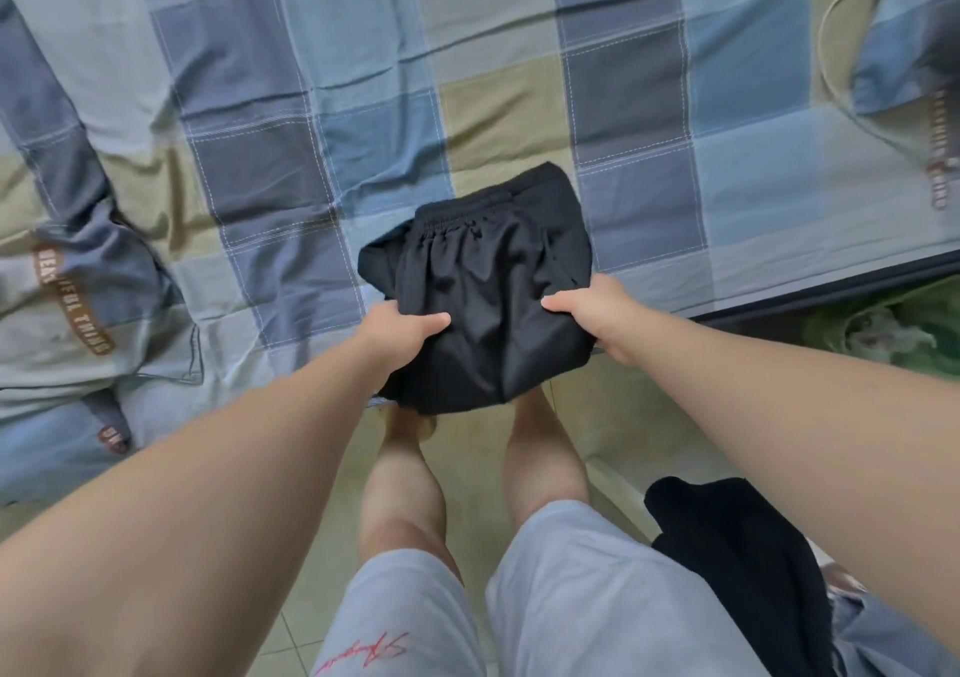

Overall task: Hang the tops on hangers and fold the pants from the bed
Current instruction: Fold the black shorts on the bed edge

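At the near edge of the bed (363,78), a folded pair of black pants (483,281) sat half on the checked sheet and half hanging past the mattress edge. The left hand (402,330) pinched its near left side, thumb on top, and the right hand (597,315) gripped the near right side the same way, both closed on the cloth. The elastic waistband faced away, toward the middle of the bed. To finish this fold well, I judged both hands should move together so the layers stay stacked, and the bundle should be set fully onto the sheet, then pressed flat. A dark garment (743,562) lay by the right leg.
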Tool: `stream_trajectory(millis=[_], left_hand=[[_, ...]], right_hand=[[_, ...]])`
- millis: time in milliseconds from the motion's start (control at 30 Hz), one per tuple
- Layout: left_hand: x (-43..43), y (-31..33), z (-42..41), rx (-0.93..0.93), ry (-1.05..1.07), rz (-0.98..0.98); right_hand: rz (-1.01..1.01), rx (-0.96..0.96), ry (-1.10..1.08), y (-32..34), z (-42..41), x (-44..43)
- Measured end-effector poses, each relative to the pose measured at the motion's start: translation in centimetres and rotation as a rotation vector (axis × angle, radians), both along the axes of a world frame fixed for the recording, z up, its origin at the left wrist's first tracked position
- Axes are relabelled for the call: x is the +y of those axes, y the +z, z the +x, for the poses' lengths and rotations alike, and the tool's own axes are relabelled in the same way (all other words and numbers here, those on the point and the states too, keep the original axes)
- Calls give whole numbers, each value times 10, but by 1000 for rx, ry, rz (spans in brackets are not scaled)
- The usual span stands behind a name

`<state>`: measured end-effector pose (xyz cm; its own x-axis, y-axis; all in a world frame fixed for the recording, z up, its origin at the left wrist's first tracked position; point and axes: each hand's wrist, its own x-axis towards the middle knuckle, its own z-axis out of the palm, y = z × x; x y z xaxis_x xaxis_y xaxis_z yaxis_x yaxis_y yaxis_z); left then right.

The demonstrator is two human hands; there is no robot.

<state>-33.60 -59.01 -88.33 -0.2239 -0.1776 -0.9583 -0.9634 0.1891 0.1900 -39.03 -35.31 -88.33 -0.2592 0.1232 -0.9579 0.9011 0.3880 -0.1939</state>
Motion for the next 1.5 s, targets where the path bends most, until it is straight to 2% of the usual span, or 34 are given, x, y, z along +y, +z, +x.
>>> stream_trajectory(millis=[167,333,533,800,967,1133,1300,1500], left_hand=[[-5,69,17,-47,61,44],[-31,153,31,-30,-52,97],[-79,244,36,82,-182,159],[-91,316,62,244,-254,348],[-53,359,58,346,-468,475],[20,407,73,483,-657,567],[109,450,138,624,-814,712],[213,495,257,722,-943,878]], right_hand=[[-11,-14,-22,81,-3,7],[6,41,-123,172,19,5],[-49,180,-445,272,93,-24],[-129,476,-957,370,198,-40],[-86,651,-1167,416,254,-26],[15,835,-1333,459,329,5],[136,1006,-1382,505,434,49],[258,1150,-1450,541,590,98]])
